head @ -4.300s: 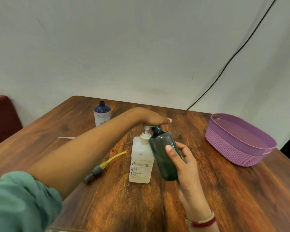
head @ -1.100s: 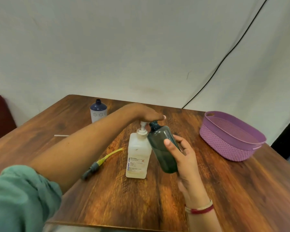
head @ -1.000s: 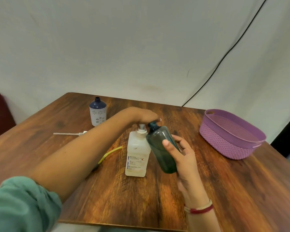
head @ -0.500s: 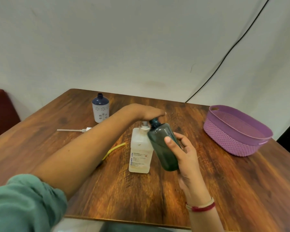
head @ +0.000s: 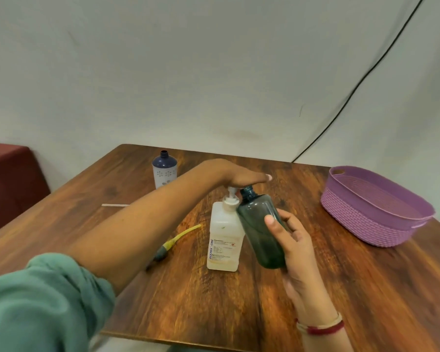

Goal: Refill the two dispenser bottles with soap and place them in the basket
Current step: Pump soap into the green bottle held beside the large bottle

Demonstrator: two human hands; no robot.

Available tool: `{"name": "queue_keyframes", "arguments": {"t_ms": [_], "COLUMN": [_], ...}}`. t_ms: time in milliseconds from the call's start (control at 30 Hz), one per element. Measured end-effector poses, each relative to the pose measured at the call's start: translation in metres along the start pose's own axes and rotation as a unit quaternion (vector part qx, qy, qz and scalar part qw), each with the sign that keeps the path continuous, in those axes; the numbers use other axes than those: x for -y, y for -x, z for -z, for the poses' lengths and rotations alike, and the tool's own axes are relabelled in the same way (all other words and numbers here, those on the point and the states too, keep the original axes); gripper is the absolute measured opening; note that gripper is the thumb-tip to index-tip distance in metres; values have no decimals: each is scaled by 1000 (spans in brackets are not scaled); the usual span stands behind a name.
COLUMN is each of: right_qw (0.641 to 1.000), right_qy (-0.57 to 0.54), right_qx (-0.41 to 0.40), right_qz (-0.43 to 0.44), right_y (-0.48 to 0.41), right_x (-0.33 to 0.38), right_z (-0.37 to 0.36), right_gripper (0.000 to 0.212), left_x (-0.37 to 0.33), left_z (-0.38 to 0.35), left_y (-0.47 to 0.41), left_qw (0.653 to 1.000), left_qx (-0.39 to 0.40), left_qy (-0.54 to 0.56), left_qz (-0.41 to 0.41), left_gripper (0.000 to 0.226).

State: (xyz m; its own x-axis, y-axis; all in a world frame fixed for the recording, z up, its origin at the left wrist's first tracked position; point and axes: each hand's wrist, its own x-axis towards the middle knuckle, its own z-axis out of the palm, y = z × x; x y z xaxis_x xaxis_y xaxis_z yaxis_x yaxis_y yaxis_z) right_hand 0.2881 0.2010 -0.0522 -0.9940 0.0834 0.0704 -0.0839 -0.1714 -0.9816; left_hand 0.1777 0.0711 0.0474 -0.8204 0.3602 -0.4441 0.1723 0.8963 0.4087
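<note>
**At mid-desk, soap is being pumped toward the dark bottle**

At the middle of the desk [head: 214, 306], the pump bottle [head: 224, 240] is being pressed from above by the left hand [head: 241, 177]. Its fingers are being kept straight and flat over the pump head, grasping nothing. The dark bottle [head: 261, 232] is being held clear of the desk by the right hand [head: 296, 245], with the thumb laid across its front and the fingers curled round its back. It is being tilted so that its open neck is meeting the spout, just under the left palm. Whether soap is running in cannot be told, since any level is being hidden by the tinted wall.

The dark bottle is being judged as light, stiff plastic with a smooth skin, likely to turn slippery if soap is being spilled over the neck. A grip round the mid-body, as now, is being judged the soundest. The pump bottle is being judged apt to tip under an off-centre press.

The blue bottle [head: 164, 168] is being left uncapped toward the far left corner. The basket [head: 374, 222] is being left near the right edge, well apart from both hands. A yellow pump [head: 181, 236] is lying just left of the pump bottle, and a white tube [head: 115, 205] is lying nearer the left edge.

Upright blue lettering on the pump bottle is being read as "BIOCHEK CHG", with the finer print too small to make out. Only a pale flower pattern is being shown on the blue bottle.
</note>
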Motion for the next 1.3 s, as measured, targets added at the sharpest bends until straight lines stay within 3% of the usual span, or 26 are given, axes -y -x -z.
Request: {"name": "queue_keyframes", "arguments": {"t_ms": [267,500,667,833,967,1200,1300], "right_qw": [1000,1000,1000,1000,1000,1000,1000], "right_qy": [1,-11,-5,-28,-27,-26,-25], "right_qx": [3,0,12,12,13,15,12], "right_qz": [-2,5,4,-6,1,2,-2], "right_y": [1,4,2,-1,-5,-6,-6], "right_x": [-3,2,-1,-4,-4,-2,-2], "right_z": [2,-2,1,-2,-1,-1,0], "right_gripper": [57,58,55,49,49,50,55], "left_x": [12,-2,7,-5,3,-7,-3], "left_z": [-9,4,-7,5,-2,6,2], "left_y": [-13,2,-5,3,-6,5,1], "left_qw": [999,1000,999,1000,999,1000,1000], "left_qx": [-16,11,-17,11,-9,9,-14], "left_qy": [29,-14,35,-20,42,-5,10], "left_qz": [-16,-7,-38,-5,-29,8,-12], "left_gripper": [70,71,54,61,48,60,44]}}
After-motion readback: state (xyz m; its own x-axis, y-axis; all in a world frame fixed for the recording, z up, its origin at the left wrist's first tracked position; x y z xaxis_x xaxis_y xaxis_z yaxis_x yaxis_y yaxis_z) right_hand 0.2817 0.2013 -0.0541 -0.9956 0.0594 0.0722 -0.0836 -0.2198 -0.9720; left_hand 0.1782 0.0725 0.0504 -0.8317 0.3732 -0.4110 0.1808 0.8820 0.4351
